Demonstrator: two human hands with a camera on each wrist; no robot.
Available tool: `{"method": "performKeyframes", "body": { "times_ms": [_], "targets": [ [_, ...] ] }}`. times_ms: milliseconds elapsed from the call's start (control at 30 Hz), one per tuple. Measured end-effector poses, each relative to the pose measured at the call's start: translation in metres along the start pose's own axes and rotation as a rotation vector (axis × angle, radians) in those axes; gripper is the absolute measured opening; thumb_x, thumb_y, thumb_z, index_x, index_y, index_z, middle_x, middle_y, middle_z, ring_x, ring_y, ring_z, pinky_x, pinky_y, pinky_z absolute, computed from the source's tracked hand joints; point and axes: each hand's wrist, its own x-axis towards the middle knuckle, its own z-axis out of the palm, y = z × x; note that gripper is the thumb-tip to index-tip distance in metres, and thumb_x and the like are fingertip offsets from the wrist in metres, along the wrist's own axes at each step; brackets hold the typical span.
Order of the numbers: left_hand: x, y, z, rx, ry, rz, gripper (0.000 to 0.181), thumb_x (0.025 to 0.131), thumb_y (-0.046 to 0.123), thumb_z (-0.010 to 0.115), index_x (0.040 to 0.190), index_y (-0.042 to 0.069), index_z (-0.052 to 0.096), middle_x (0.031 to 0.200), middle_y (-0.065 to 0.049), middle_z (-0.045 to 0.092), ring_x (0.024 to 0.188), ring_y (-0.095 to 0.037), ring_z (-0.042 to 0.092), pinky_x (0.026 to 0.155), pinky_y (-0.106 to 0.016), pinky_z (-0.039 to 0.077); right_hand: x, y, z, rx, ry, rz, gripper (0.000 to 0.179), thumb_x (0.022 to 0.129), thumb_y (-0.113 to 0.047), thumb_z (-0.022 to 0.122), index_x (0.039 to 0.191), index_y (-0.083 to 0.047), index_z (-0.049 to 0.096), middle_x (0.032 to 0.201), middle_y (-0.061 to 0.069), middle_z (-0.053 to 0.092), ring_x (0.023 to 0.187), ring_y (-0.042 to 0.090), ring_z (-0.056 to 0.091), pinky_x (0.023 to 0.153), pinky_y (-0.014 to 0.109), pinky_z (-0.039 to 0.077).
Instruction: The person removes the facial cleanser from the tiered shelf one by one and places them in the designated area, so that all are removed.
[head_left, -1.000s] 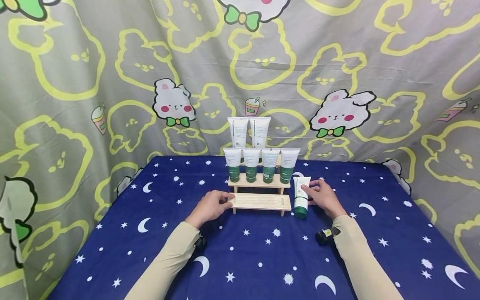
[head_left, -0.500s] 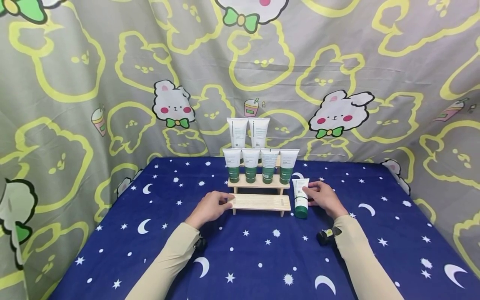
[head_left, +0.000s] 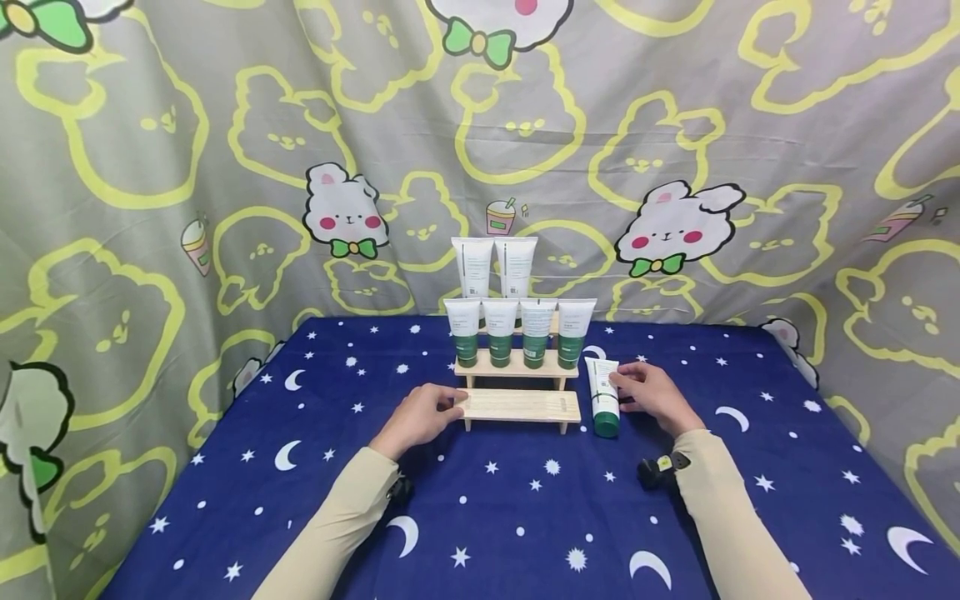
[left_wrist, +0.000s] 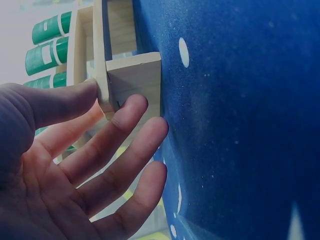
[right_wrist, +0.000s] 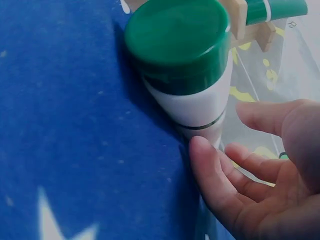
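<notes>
In the head view, a white squeeze tube with a green cap (head_left: pixel 604 398) lies on the blue cloth to the right of a stepped wooden stand (head_left: pixel 517 405), cap towards me. Beside it is my right hand (head_left: pixel 654 396). In the right wrist view, one fingertip touches the tube's side near its dark band, while the thumb stands apart from it. My left hand (head_left: pixel 420 417) pinches the left end of the stand's front shelf, its thumb on top. The left wrist view shows the other fingers loosely spread.
Several shorter white and green tubes (head_left: pixel 500 333) stand cap down in a row on the middle shelf. Behind them rise two taller tubes (head_left: pixel 515 267). A patterned curtain (head_left: pixel 420 108) hangs behind the table (head_left: pixel 517 533).
The tube has turned slightly, its cap end moving a little right. My right thumb has drawn back from over the tube to its edge. My left hand keeps its place on the shelf.
</notes>
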Motion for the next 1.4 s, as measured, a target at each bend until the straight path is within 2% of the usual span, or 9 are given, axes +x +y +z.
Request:
{"method": "performKeyframes", "body": {
  "times_ms": [233, 467, 633, 767, 833, 1100, 1400],
  "targets": [
    [0.000, 0.000, 0.000, -0.005, -0.004, 0.002, 0.026, 0.094, 0.016, 0.074, 0.120, 0.016, 0.077, 0.100, -0.004, 0.076, 0.088, -0.017, 0.067, 0.079, -0.039, 0.053, -0.007, -0.014, -0.006, -0.079, 0.034, -0.058, 0.053, 0.106, -0.031, 0.055, 0.142, 0.007, 0.049, 0.130, 0.027, 0.059, 0.107, 0.031, 0.065, 0.083, 0.036, 0.059],
    [0.000, -0.001, 0.000, -0.002, 0.004, 0.000, 0.026, 0.094, 0.017, 0.074, 0.120, 0.017, 0.077, 0.097, -0.002, 0.076, 0.087, -0.016, 0.068, 0.078, -0.039, 0.052, -0.016, -0.034, -0.008, -0.092, 0.100, -0.143, 0.055, 0.108, -0.038, 0.051, 0.144, 0.004, 0.049, 0.134, 0.028, 0.059, 0.118, 0.041, 0.061, 0.092, 0.042, 0.055],
    [0.000, -0.001, 0.000, -0.002, 0.000, -0.011, 0.026, 0.094, 0.017, 0.074, 0.120, 0.017, 0.077, 0.096, -0.002, 0.076, 0.086, -0.016, 0.067, 0.078, -0.038, 0.052, -0.021, -0.054, -0.007, -0.056, 0.174, -0.199, 0.054, 0.108, -0.040, 0.049, 0.143, 0.000, 0.052, 0.133, 0.026, 0.060, 0.118, 0.036, 0.061, 0.094, 0.038, 0.052],
    [0.001, -0.002, 0.001, -0.008, -0.003, -0.006, 0.026, 0.094, 0.016, 0.074, 0.120, 0.016, 0.077, 0.095, -0.002, 0.076, 0.083, -0.014, 0.065, 0.076, -0.036, 0.051, -0.021, -0.072, -0.006, -0.013, 0.223, -0.246, 0.054, 0.107, -0.043, 0.050, 0.141, -0.001, 0.053, 0.130, 0.023, 0.062, 0.111, 0.023, 0.062, 0.085, 0.021, 0.051],
    [0.001, -0.002, 0.001, -0.013, -0.005, -0.002, 0.026, 0.094, 0.016, 0.074, 0.120, 0.016, 0.077, 0.094, -0.002, 0.076, 0.082, -0.014, 0.065, 0.076, -0.036, 0.051, -0.020, -0.083, -0.005, 0.000, 0.239, -0.271, 0.054, 0.106, -0.043, 0.052, 0.140, -0.001, 0.054, 0.129, 0.021, 0.062, 0.109, 0.021, 0.061, 0.083, 0.019, 0.050],
    [0.001, -0.001, 0.001, -0.007, 0.006, 0.009, 0.026, 0.094, 0.015, 0.074, 0.120, 0.016, 0.077, 0.096, -0.003, 0.076, 0.084, -0.014, 0.066, 0.077, -0.037, 0.052, -0.013, -0.127, -0.001, -0.029, 0.251, -0.360, 0.055, 0.104, -0.045, 0.055, 0.140, -0.004, 0.054, 0.135, 0.017, 0.057, 0.122, 0.030, 0.056, 0.099, 0.041, 0.046],
    [0.001, -0.001, 0.001, -0.007, -0.002, 0.004, 0.026, 0.094, 0.016, 0.074, 0.120, 0.016, 0.077, 0.098, -0.004, 0.076, 0.087, -0.016, 0.067, 0.079, -0.038, 0.052, -0.006, -0.164, 0.002, -0.068, 0.204, -0.351, 0.058, 0.100, -0.051, 0.060, 0.142, -0.010, 0.054, 0.140, 0.012, 0.057, 0.130, 0.029, 0.053, 0.106, 0.049, 0.044]
  ]
}}
